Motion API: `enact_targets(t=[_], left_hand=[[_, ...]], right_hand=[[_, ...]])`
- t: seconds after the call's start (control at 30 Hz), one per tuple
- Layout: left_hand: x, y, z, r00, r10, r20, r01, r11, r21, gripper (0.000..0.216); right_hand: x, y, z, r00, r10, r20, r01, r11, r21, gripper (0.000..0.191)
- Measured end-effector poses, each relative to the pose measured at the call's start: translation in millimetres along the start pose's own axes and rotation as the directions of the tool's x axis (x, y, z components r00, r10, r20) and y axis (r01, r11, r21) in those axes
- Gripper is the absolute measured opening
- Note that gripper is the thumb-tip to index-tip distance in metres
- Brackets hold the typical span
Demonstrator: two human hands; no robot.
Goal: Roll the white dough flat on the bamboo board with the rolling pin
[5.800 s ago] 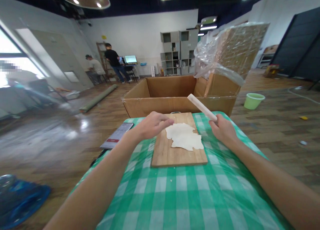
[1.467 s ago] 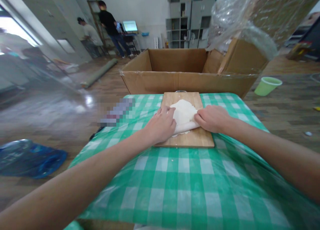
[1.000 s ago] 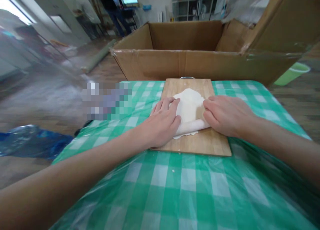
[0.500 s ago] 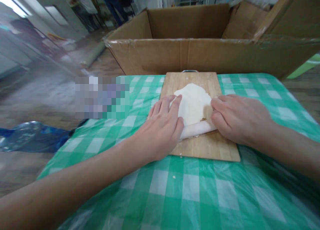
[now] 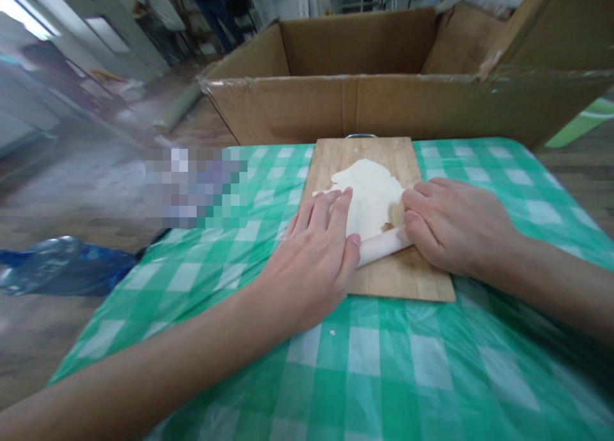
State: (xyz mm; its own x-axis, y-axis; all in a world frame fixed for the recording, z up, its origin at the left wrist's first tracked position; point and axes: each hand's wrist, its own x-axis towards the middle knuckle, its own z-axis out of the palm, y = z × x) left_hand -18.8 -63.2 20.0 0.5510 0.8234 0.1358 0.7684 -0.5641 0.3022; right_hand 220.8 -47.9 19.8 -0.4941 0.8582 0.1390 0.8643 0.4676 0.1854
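On the wooden cutting board (image 5: 407,280) lies a thin, uneven sheet of white dough (image 5: 371,192) with a small hole near its lower right edge. A pale rolling pin (image 5: 384,246) rests slantwise over the near side of the dough. My right hand (image 5: 453,220) is closed around the pin's right end. Over its left end lies my left hand (image 5: 319,252), palm down, fingers stretched forward onto the left part of the dough. That end of the pin is hidden under the palm.
A green-and-white checked plastic cloth (image 5: 326,390) covers the table. Directly behind the board stands a large open cardboard box (image 5: 288,108). A blurred-out patch covers something at the table's left edge. A clear blue plastic bottle (image 5: 67,265) is at far left. People stand in the background.
My left hand has slid slightly toward me and to the right, and the pin slants a little more. My right hand keeps its grip. The view has shifted slightly.
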Motion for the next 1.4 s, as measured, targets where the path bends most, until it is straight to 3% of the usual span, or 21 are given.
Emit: enact_targets(t=[0.23,0.47,0.77,1.17,1.4], left_hand=[[13.5,-18.4,0.0,0.996,0.027,0.088,-0.023,0.999,-0.045,0.060],[27.8,-30.8,3.3,0.991,-0.060,0.122,0.067,0.996,-0.059,0.064],[13.4,-13.4,0.2,1.000,0.014,0.007,-0.014,1.000,0.019,0.061],[-4.0,9.0,7.3,0.992,0.099,-0.077,-0.088,0.987,0.134,0.059],[-21.6,21.6,14.4,0.986,0.135,-0.101,-0.120,0.982,0.143,0.065]], right_hand=[[14.0,-2.7,-3.2,0.991,0.108,0.076,-0.111,0.993,0.039,0.047],[23.0,-2.2,1.5,0.984,0.176,-0.019,-0.175,0.984,0.040,0.039],[4.5,-3.5,6.8,0.991,0.078,-0.108,-0.079,0.997,-0.003,0.041],[-19.2,-6.7,8.2,0.986,0.112,-0.122,-0.090,0.981,0.172,0.045],[-43.8,-15.3,8.2,0.985,0.108,-0.131,-0.085,0.983,0.165,0.058]])
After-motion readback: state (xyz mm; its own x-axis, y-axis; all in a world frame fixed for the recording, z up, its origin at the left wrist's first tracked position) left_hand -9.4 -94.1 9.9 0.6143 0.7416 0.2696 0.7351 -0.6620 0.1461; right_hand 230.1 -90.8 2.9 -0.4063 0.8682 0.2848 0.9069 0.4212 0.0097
